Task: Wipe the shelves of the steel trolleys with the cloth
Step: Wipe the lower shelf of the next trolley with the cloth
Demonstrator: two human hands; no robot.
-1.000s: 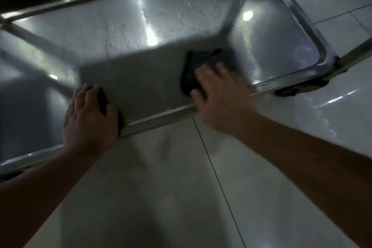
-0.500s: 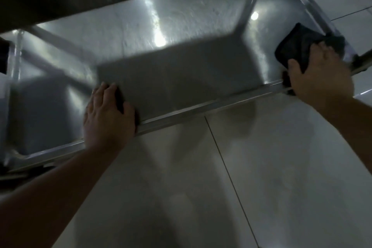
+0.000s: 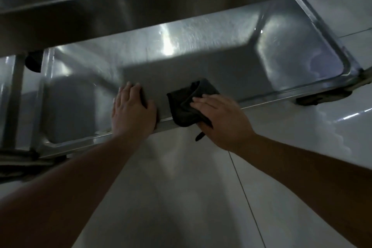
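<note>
The bottom steel shelf of the trolley lies low over the floor, with a raised rim around it. My right hand presses a dark folded cloth onto the shelf's near rim, about at the middle of the front edge. Part of the cloth hangs over the rim below my palm. My left hand lies flat on the same rim just left of the cloth, fingers over the edge onto the shelf, a small gap between hand and cloth.
An upper steel shelf overhangs the back of the bottom one. A black caster sits under the right front corner, another wheel at the far left. Trolley posts stand at left. Pale tiled floor spreads in front.
My right hand slid the cloth from the middle to the right front corner, then back left along the rim close to my left hand. The left hand stayed on the rim.
</note>
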